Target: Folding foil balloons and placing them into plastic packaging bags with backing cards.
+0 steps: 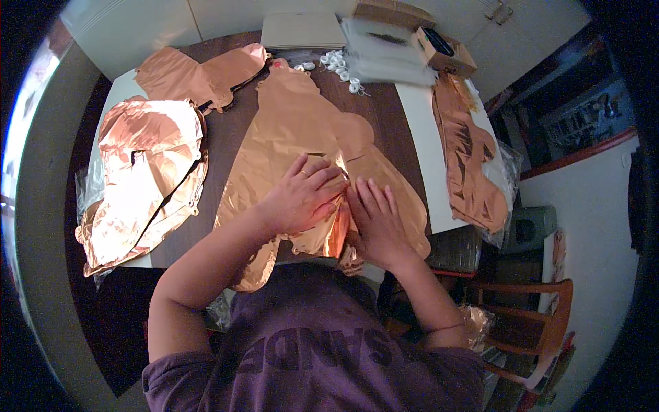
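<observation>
A flat, rose-gold foil balloon (295, 123) with a wavy outline lies spread over the middle of the dark table, its near edge by my body. My left hand (302, 196) rests on it, fingers bent and gathered against a raised crease in the foil. Close on the crease's other side, my right hand (374, 223) lies with its fingers stretched out along the foil. Its thumb is mostly hidden. Between the two hands the foil bunches up into a shiny fold.
More flat foil balloons lie at the left (147, 172), far left (199, 75) and right (470, 158). White ribbon rolls (336, 63), clear plastic bags (384, 51) and an open cardboard box (446, 53) sit along the back. A wooden chair (549, 323) stands at lower right.
</observation>
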`<action>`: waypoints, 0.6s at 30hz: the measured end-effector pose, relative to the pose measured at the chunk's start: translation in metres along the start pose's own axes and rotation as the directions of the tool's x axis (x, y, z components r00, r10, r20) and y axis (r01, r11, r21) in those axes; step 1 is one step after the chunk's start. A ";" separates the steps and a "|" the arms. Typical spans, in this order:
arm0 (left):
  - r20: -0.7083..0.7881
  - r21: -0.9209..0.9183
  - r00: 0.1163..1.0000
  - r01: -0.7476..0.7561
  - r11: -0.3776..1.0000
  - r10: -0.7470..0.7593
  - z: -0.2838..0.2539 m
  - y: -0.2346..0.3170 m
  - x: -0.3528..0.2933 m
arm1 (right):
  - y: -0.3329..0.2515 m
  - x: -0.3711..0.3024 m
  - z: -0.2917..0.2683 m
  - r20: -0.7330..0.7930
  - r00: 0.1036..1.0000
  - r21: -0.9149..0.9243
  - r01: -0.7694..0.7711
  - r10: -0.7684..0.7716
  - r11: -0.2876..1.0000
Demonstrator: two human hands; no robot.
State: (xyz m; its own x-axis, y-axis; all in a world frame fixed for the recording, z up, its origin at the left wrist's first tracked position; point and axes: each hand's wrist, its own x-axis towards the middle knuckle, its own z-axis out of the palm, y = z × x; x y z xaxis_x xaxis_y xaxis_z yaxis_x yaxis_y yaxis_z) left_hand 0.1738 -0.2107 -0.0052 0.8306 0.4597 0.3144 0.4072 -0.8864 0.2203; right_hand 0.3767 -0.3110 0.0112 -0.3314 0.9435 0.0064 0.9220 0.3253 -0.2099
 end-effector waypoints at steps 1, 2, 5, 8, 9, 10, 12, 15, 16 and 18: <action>0.000 0.000 1.000 -0.001 1.000 0.001 -0.001 -0.001 0.000 | 0.001 0.000 0.003 -0.018 1.000 -0.026 0.015 -0.016 1.000; 0.010 0.004 1.000 -0.012 1.000 0.011 -0.003 -0.002 0.001 | 0.002 0.000 0.005 -0.035 0.999 -0.053 0.030 -0.032 0.998; 0.001 -0.003 0.999 -0.043 0.999 0.043 0.005 -0.011 -0.003 | 0.001 -0.003 0.007 -0.070 0.996 -0.064 0.047 -0.051 0.997; -0.003 -0.225 1.000 0.011 0.974 -0.012 0.002 -0.016 -0.001 | -0.002 -0.001 0.006 -0.057 0.998 -0.035 0.035 -0.037 0.999; 0.027 -0.432 0.997 0.081 0.898 -0.077 -0.002 -0.016 0.002 | -0.002 -0.001 0.005 -0.057 0.998 -0.035 0.034 -0.036 0.999; 0.027 -0.432 0.997 0.081 0.898 -0.077 -0.006 -0.017 0.003 | -0.002 0.000 0.003 -0.046 0.998 -0.020 0.033 -0.034 0.999; -0.010 -0.681 0.990 0.095 0.726 -0.139 -0.020 -0.018 0.004 | -0.002 -0.001 0.001 -0.035 0.999 -0.007 0.028 -0.028 1.000; -0.008 -0.424 1.000 0.015 0.906 -0.020 -0.029 -0.007 0.009 | -0.001 -0.002 -0.001 -0.014 1.000 -0.003 0.011 -0.011 1.000; -0.019 -0.244 0.998 -0.069 0.967 0.067 -0.027 0.001 0.010 | -0.001 -0.002 -0.001 0.012 1.000 -0.014 -0.005 0.005 1.000; 0.040 -0.230 0.992 -0.108 0.967 0.120 -0.018 0.010 0.009 | -0.001 -0.001 0.000 0.037 0.999 -0.024 -0.017 0.018 1.000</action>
State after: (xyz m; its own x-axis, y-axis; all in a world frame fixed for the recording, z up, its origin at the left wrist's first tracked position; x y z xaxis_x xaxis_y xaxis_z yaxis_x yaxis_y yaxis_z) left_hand 0.1785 -0.2140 0.0166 0.8879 0.3472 0.3018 0.2168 -0.8944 0.3913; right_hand 0.3758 -0.3123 0.0111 -0.3217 0.9462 -0.0337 0.9322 0.3103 -0.1861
